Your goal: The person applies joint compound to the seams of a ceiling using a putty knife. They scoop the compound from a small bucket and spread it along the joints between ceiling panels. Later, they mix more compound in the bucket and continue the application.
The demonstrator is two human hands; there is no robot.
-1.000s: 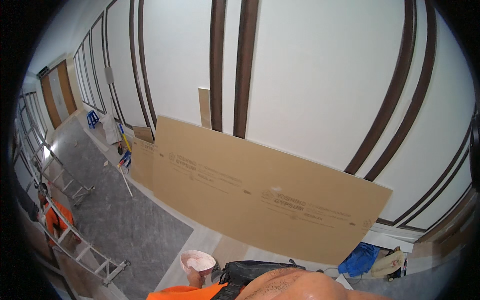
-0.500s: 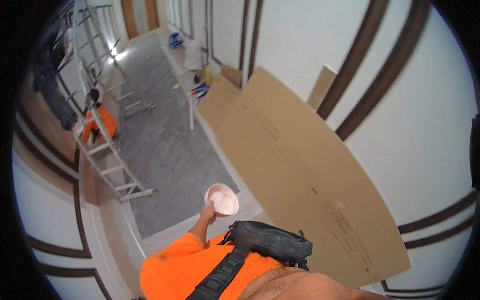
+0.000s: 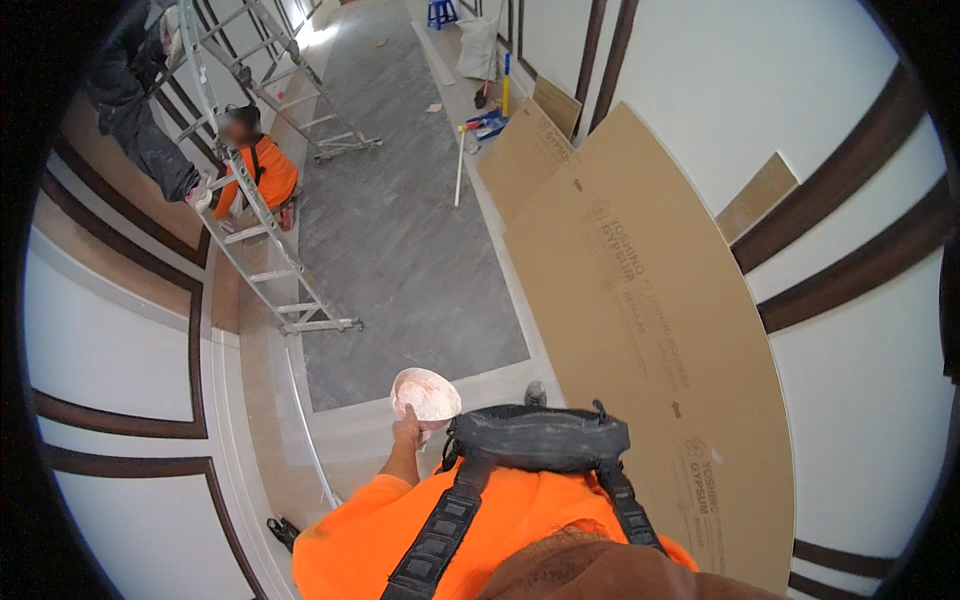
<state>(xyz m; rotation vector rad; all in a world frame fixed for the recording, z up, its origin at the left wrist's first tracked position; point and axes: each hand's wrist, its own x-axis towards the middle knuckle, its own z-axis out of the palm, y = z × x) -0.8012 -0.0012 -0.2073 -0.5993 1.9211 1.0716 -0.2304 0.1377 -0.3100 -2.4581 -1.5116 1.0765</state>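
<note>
My left hand (image 3: 407, 424) is closed on the near rim of a pale pink bowl (image 3: 437, 380), held out in front of my waist. Inside the bowl lies a whitish-pink powder or paste; which of the two I cannot tell. My thumb or a finger reaches over the rim. Just to the right of the bowl, a black waist bag (image 3: 540, 440) hangs across my orange top. My right hand is out of sight.
At left stands an aluminium ladder (image 3: 272, 276), with a person in orange (image 3: 268, 172) low beside it and a person in dark trousers (image 3: 150, 140) up on it. Large brown gypsum boards (image 3: 640, 330) lean on the right wall. A white sack (image 3: 478, 48) and blue stool (image 3: 441, 13) are farther off.
My view has shifted, so the ladder and boards appear elsewhere in the picture and more of the left wall shows. The bowl stays in my left hand.
</note>
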